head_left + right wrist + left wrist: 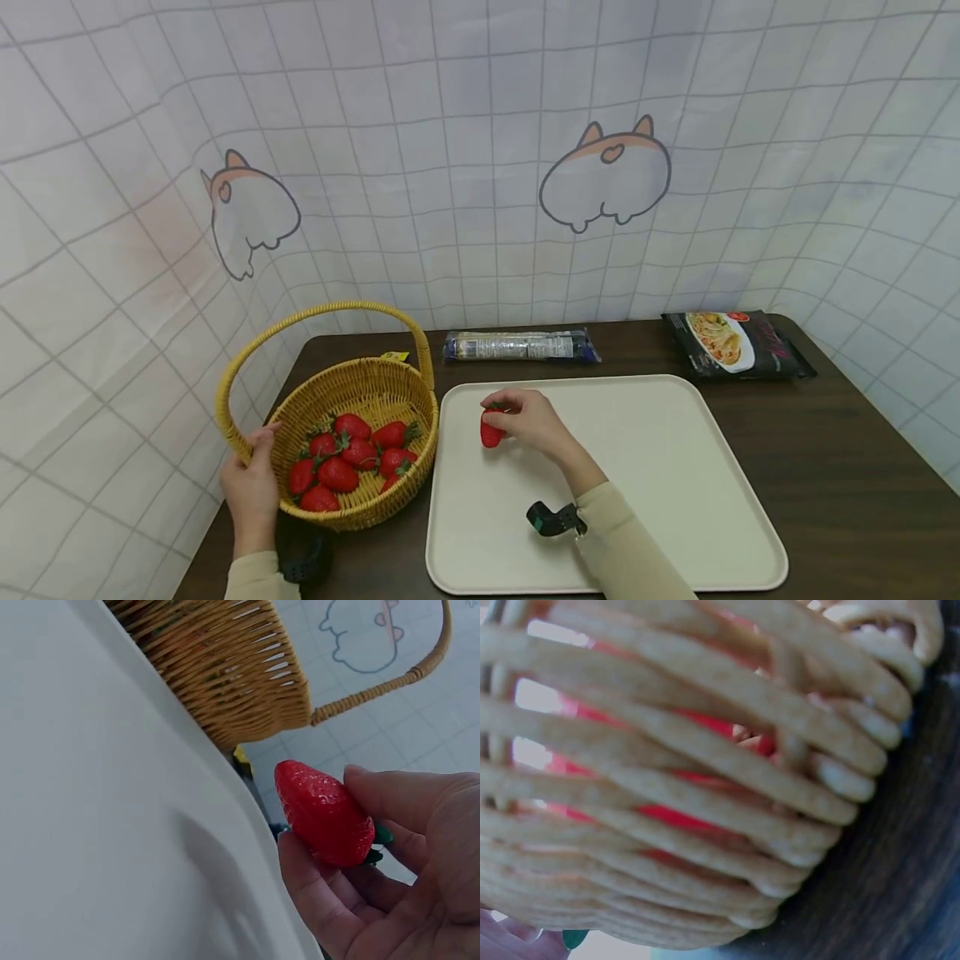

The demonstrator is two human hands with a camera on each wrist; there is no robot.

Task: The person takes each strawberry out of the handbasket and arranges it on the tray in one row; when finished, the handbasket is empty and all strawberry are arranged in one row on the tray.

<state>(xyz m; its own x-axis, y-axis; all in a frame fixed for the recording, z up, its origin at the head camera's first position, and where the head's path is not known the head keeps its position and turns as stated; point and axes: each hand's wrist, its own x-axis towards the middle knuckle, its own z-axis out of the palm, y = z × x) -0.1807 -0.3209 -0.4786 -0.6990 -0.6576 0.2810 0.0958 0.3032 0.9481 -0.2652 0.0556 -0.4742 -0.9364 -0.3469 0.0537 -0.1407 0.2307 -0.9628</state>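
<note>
Between the thumb and fingers of my right hand [534, 423] is a red strawberry [324, 814] with a green leafy cap. It hangs over the left part of a cream tray [622, 483], and a shadow falls on the tray in the right wrist view. My left hand [251, 492] grips the yellow wicker basket [375, 521] at its left side, by the foot of the handle [330, 308]. Several strawberries [337, 473] lie inside the basket. The left wrist view is filled by the blurred basket weave [705, 765], with red showing through the gaps.
A long clear packet with dark blue ends [519, 346] lies behind the tray. At the back right of the dark wooden table [847, 467] is a black noodle packet [735, 344]. A small yellow item [395, 356] shows behind the basket. A white checked curtain [487, 167] hangs beyond.
</note>
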